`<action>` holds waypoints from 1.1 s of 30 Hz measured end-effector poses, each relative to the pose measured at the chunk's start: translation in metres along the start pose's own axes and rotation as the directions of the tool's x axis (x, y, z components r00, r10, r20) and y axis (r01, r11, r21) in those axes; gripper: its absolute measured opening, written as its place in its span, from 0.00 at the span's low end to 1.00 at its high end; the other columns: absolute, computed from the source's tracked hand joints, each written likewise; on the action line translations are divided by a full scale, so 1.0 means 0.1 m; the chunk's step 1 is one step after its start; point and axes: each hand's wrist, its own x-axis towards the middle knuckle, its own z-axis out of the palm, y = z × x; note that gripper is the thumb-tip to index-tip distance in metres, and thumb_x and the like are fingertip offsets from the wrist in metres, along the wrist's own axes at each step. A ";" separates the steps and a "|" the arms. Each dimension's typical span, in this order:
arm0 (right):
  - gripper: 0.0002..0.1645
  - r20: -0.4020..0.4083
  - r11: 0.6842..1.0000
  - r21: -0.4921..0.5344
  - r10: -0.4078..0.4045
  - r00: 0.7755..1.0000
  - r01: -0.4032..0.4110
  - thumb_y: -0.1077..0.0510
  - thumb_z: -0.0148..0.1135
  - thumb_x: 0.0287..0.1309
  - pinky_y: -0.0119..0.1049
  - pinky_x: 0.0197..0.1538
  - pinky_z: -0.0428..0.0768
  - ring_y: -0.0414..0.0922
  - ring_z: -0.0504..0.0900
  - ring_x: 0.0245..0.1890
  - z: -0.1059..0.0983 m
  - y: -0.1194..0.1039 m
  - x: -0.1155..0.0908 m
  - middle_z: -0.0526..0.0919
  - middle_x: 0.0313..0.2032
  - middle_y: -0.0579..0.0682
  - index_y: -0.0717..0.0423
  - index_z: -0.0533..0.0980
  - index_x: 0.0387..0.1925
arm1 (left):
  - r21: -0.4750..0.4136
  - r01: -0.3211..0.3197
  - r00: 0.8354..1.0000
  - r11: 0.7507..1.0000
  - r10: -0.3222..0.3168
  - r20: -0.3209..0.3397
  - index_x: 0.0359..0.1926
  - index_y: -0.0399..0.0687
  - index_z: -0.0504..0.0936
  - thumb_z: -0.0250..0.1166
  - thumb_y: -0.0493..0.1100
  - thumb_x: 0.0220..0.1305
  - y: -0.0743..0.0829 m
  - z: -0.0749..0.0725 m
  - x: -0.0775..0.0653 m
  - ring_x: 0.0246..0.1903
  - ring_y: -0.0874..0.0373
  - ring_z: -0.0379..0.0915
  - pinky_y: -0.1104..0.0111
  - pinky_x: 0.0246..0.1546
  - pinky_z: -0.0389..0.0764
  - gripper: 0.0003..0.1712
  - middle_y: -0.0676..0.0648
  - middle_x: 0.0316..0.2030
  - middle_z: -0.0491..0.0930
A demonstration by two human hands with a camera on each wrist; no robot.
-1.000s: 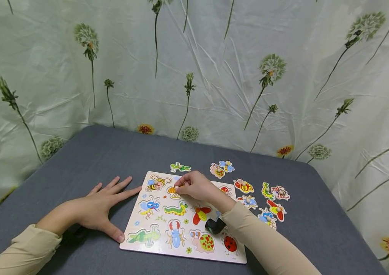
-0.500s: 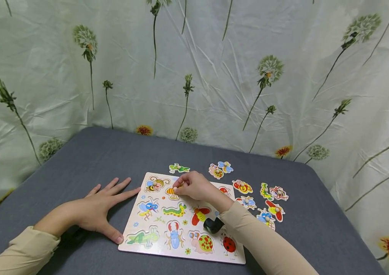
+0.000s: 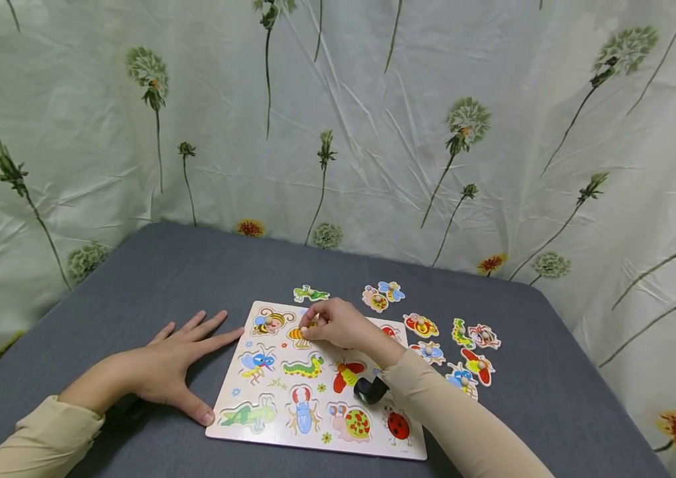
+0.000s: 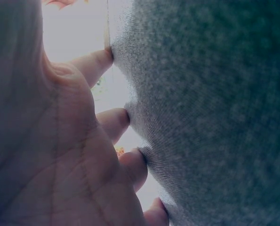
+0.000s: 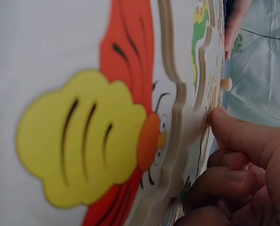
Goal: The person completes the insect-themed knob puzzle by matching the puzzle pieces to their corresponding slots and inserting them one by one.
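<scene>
A wooden peg puzzle board (image 3: pixel 242 418) with insect pictures lies flat on the table. My left hand (image 3: pixel 165 372) is spread flat at its left side, thumb on the lower left corner and index fingertip at the left edge. In the left wrist view the fingertips (image 4: pixel 114 120) press on the grey cloth. My right hand (image 3: pixel 338 325) pinches at an orange-striped bee puzzle piece (image 3: pixel 298 337) in the top row; its knob is hidden behind the thumb and fingers. Left of it, the bee-girl piece (image 3: pixel 269 321) sits in its recess, its knob (image 5: pixel 226 84) sticking out.
Loose pieces lie behind and right of the board: a grasshopper (image 3: pixel 311 293), a snail (image 3: pixel 375 299), a ladybug (image 3: pixel 420 325), a caterpillar (image 3: pixel 462 333), a spider (image 3: pixel 485 336), a red-winged bug (image 3: pixel 478 366) and others. A flowered curtain (image 3: pixel 224 119) hangs behind the grey table (image 3: pixel 194 265).
The head view has shifted slightly. Both hands keep practically the same place on the board, and the loose pieces have not moved.
</scene>
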 end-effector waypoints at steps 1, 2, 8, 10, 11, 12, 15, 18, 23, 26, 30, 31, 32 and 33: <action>0.03 0.001 1.000 0.001 0.004 1.000 -0.004 0.57 0.74 0.68 0.31 0.31 0.65 0.40 0.65 0.21 0.00 0.00 0.00 0.69 0.18 0.41 0.50 0.88 0.41 | -0.001 0.001 1.000 1.000 -0.001 0.001 0.87 0.68 0.55 0.85 0.74 0.39 0.00 0.00 0.00 0.83 0.21 0.30 0.18 0.70 0.34 0.76 0.36 0.87 0.41; 0.03 0.001 1.000 0.000 0.007 1.000 -0.007 0.57 0.74 0.68 0.31 0.31 0.65 0.40 0.65 0.21 0.00 0.00 0.00 0.69 0.18 0.41 0.50 0.88 0.41 | 0.000 0.002 1.000 1.000 -0.002 0.002 0.87 0.67 0.55 0.85 0.74 0.39 0.00 0.00 0.00 0.83 0.21 0.29 0.18 0.70 0.34 0.76 0.36 0.87 0.41; 0.04 0.008 1.000 0.006 0.019 1.000 -0.019 0.56 0.74 0.68 0.30 0.28 0.64 0.40 0.65 0.20 -0.01 0.01 0.00 0.69 0.18 0.41 0.49 0.88 0.42 | -0.008 0.004 1.000 1.000 -0.004 0.010 0.87 0.67 0.55 0.85 0.74 0.40 0.00 0.00 0.00 0.83 0.21 0.29 0.18 0.70 0.34 0.76 0.35 0.87 0.40; 0.04 0.011 0.999 0.016 0.028 1.000 -0.029 0.55 0.74 0.68 0.31 0.26 0.64 0.40 0.65 0.20 -0.01 0.01 0.00 0.69 0.18 0.41 0.48 0.89 0.42 | -0.008 0.003 1.000 1.000 -0.003 0.011 0.87 0.67 0.54 0.85 0.74 0.40 0.00 0.00 -0.01 0.83 0.21 0.29 0.18 0.70 0.34 0.76 0.35 0.87 0.40; 0.04 0.013 0.999 0.018 0.031 0.999 -0.032 0.54 0.74 0.68 0.31 0.25 0.64 0.40 0.65 0.20 -0.01 0.02 0.00 0.70 0.19 0.41 0.48 0.89 0.43 | -0.007 0.003 1.000 1.000 -0.003 0.011 0.87 0.68 0.54 0.85 0.74 0.41 0.00 0.00 -0.01 0.83 0.21 0.29 0.18 0.70 0.34 0.76 0.35 0.87 0.40; 0.05 0.015 0.999 0.017 0.032 0.999 -0.032 0.54 0.74 0.69 0.31 0.25 0.65 0.40 0.66 0.20 -0.02 0.02 -0.01 0.71 0.19 0.42 0.47 0.89 0.43 | -0.008 0.003 1.000 1.000 -0.003 0.012 0.87 0.68 0.54 0.85 0.74 0.41 -0.01 -0.01 -0.01 0.83 0.21 0.29 0.18 0.70 0.34 0.76 0.35 0.87 0.40; 0.07 0.030 0.999 0.033 0.033 0.999 -0.034 0.53 0.73 0.69 0.31 0.25 0.66 0.40 0.66 0.18 -0.05 0.03 -0.05 0.72 0.19 0.42 0.47 0.89 0.45 | -0.014 -0.002 1.000 1.000 0.003 0.014 0.87 0.68 0.54 0.84 0.74 0.41 0.00 0.00 0.00 0.83 0.21 0.28 0.18 0.70 0.33 0.76 0.36 0.87 0.40; 0.09 0.046 0.998 0.054 0.030 0.999 -0.032 0.52 0.72 0.70 0.31 0.25 0.67 0.39 0.66 0.17 -0.10 0.06 -0.09 0.74 0.19 0.43 0.48 0.89 0.48 | -0.017 -0.006 1.000 1.000 0.007 0.015 0.87 0.69 0.54 0.84 0.75 0.41 0.02 0.00 0.02 0.83 0.22 0.28 0.18 0.70 0.33 0.75 0.36 0.87 0.40; 0.11 0.062 0.993 0.110 0.023 0.998 -0.030 0.52 0.69 0.73 0.32 0.24 0.66 0.41 0.66 0.17 -0.18 0.10 -0.14 0.75 0.19 0.46 0.48 0.88 0.52 | -0.008 -0.005 1.000 1.000 0.006 0.007 0.87 0.68 0.55 0.84 0.74 0.40 0.02 -0.01 0.02 0.83 0.22 0.28 0.18 0.70 0.33 0.76 0.36 0.87 0.40; 0.13 0.068 0.987 0.159 0.025 0.997 -0.036 0.53 0.67 0.75 0.33 0.24 0.65 0.42 0.66 0.17 -0.21 0.12 -0.17 0.75 0.20 0.48 0.49 0.87 0.55 | -0.005 -0.008 1.000 1.000 0.008 0.004 0.87 0.68 0.55 0.85 0.74 0.40 0.01 -0.01 0.02 0.83 0.22 0.28 0.18 0.70 0.33 0.76 0.36 0.87 0.40; 0.14 0.063 0.986 0.163 0.026 0.998 -0.036 0.53 0.66 0.76 0.33 0.26 0.67 0.44 0.68 0.19 -0.25 0.13 -0.20 0.76 0.22 0.49 0.50 0.86 0.57 | -0.002 -0.002 1.000 1.000 0.002 0.005 0.87 0.68 0.54 0.85 0.74 0.40 0.00 -0.01 0.00 0.83 0.21 0.28 0.18 0.70 0.33 0.76 0.35 0.87 0.40; 0.14 0.060 0.987 0.155 0.027 0.998 -0.036 0.53 0.66 0.76 0.33 0.26 0.67 0.44 0.69 0.20 -0.26 0.13 -0.21 0.77 0.22 0.49 0.50 0.86 0.57 | -0.001 -0.001 1.000 1.000 0.001 0.005 0.87 0.68 0.54 0.85 0.74 0.40 0.00 -0.01 0.00 0.83 0.21 0.29 0.18 0.69 0.33 0.76 0.35 0.87 0.40; 0.14 0.055 0.988 0.148 0.028 0.998 -0.036 0.53 0.66 0.75 0.33 0.27 0.68 0.44 0.71 0.21 -0.27 0.14 -0.22 0.78 0.23 0.49 0.50 0.86 0.57 | 0.000 0.000 1.000 1.000 0.000 0.005 0.87 0.68 0.54 0.85 0.74 0.40 0.00 -0.01 0.00 0.83 0.21 0.29 0.18 0.69 0.33 0.76 0.35 0.87 0.40; 0.15 0.050 0.989 0.141 0.032 0.998 -0.038 0.53 0.66 0.75 0.33 0.28 0.70 0.44 0.72 0.21 -0.29 0.14 -0.23 0.79 0.24 0.49 0.51 0.86 0.57 | 0.002 0.000 1.000 1.000 0.000 0.003 0.87 0.68 0.54 0.85 0.74 0.40 0.00 -0.01 0.00 0.83 0.21 0.29 0.18 0.69 0.34 0.76 0.35 0.87 0.40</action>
